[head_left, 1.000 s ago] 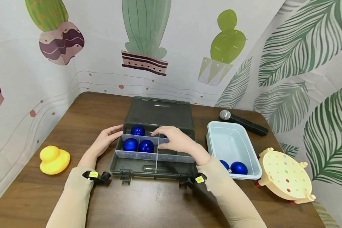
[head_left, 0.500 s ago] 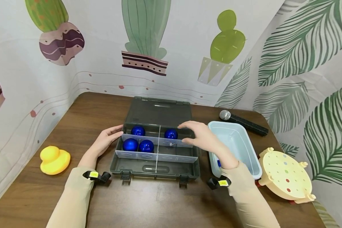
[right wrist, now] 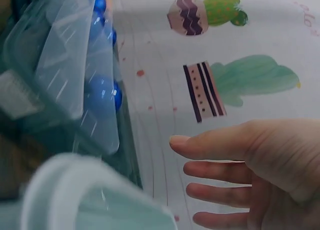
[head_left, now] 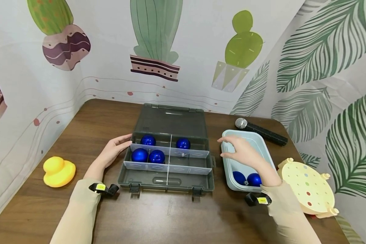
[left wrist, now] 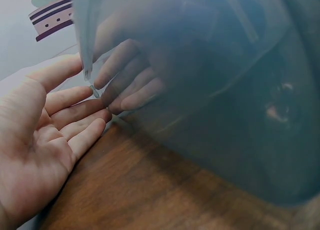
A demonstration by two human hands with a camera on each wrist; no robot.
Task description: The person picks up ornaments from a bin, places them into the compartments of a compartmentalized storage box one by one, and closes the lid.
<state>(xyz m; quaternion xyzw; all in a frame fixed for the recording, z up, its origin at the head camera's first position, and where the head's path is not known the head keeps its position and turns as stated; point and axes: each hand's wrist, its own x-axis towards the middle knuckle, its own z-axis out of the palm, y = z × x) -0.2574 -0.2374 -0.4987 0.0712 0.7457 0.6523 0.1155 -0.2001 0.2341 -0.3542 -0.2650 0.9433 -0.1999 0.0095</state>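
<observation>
A dark translucent divided case (head_left: 183, 178) lies on the table with its lid (head_left: 170, 120) laid back. One blue ball (head_left: 148, 140) sits in its back left compartment and another blue ball (head_left: 183, 143) in the back right. Two more, a matte ball (head_left: 139, 155) and a glossy ball (head_left: 157, 157), share the middle left row. My left hand (head_left: 112, 152) touches the case's left side with extended fingers. Over the pale blue bin (head_left: 276, 181) hovers my right hand (head_left: 242, 152), fingers spread, holding nothing. Two blue balls (head_left: 239, 178) lie at the bin's near end.
A yellow rubber duck (head_left: 58, 172) stands on the left of the table. Behind the bin lies a black microphone (head_left: 260, 131). To the bin's right is a round cream dotted toy (head_left: 306, 186) with knobs. A printed cloth (head_left: 195, 44) hangs behind the table.
My right hand has left the case and moved right to above the bin. The back right ball, earlier partly covered by that hand, now shows fully. My left hand has stayed put.
</observation>
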